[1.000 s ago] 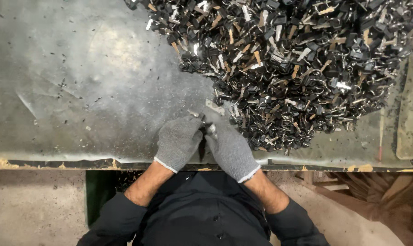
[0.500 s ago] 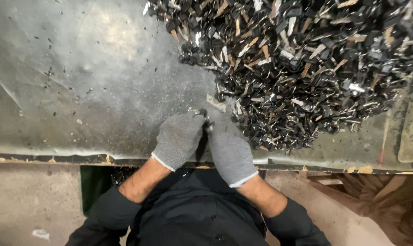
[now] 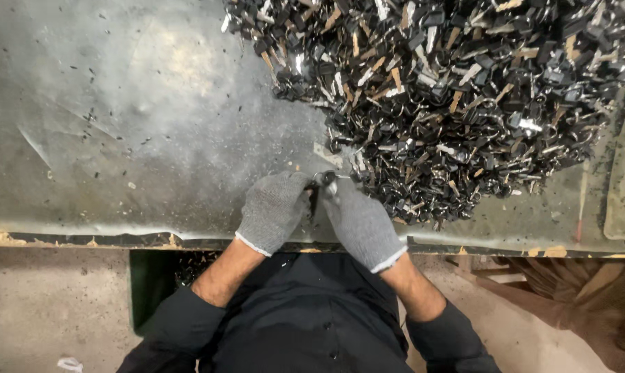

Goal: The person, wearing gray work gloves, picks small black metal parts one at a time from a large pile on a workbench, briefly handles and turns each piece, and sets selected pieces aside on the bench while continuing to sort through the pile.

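Both gloved hands, left hand (image 3: 274, 211) and right hand (image 3: 359, 221), pinch one small metal clip (image 3: 324, 178) beside the pile of clips (image 3: 457, 103); looks stiff, light, best gripped by its ends.

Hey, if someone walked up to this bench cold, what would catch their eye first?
First, the huge pile of small black and tan metal parts heaped over the upper right of the worn grey tabletop. Next, at the near edge, the left hand and right hand, both in grey knit gloves, pressed together around one small dark part from the pile's fringe.
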